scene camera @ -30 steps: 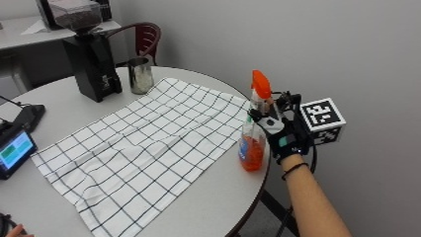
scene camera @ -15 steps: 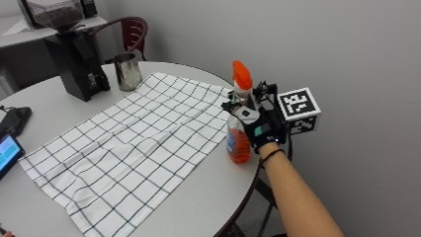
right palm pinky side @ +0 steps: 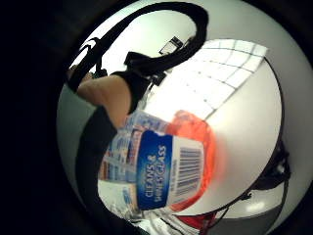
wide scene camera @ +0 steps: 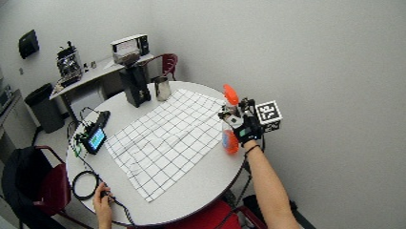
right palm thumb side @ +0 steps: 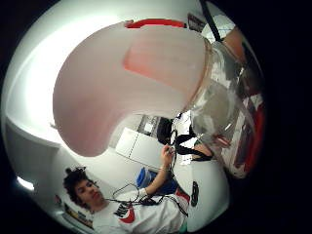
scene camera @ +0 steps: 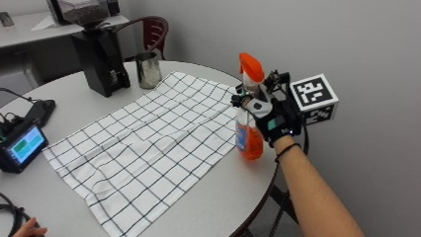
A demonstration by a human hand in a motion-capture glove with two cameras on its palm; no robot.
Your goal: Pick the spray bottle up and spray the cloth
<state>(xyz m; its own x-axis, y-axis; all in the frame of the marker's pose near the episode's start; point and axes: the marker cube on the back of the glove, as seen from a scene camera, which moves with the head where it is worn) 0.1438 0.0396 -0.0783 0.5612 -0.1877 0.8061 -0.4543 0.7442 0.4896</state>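
Observation:
A clear spray bottle (scene camera: 248,138) with orange liquid and an orange trigger head stands upright at the table's right edge, just off the cloth's right side. My gloved right hand (scene camera: 279,121) grips its neck and upper body from the right, fingers curled round it. Whether its base touches the table I cannot tell. The white cloth (scene camera: 151,143) with a dark grid lies flat across the round table. In the little finger side palm view the bottle's blue label (right palm pinky side: 166,171) fills the middle, beside a finger (right palm pinky side: 105,98). The trigger head (right palm thumb side: 131,83) looms close in the thumb side view.
A black coffee grinder (scene camera: 99,54) and a metal pitcher (scene camera: 148,70) stand at the table's far side. A small screen device (scene camera: 23,145) with cables sits at the left edge. A bare hand (scene camera: 26,229) rests at the near left. The table's rim (scene camera: 256,212) runs just under my forearm.
The outside camera has shifted, so the whole picture has moved. My hand stays curled round the bottle at the same spot by the cloth's right side.

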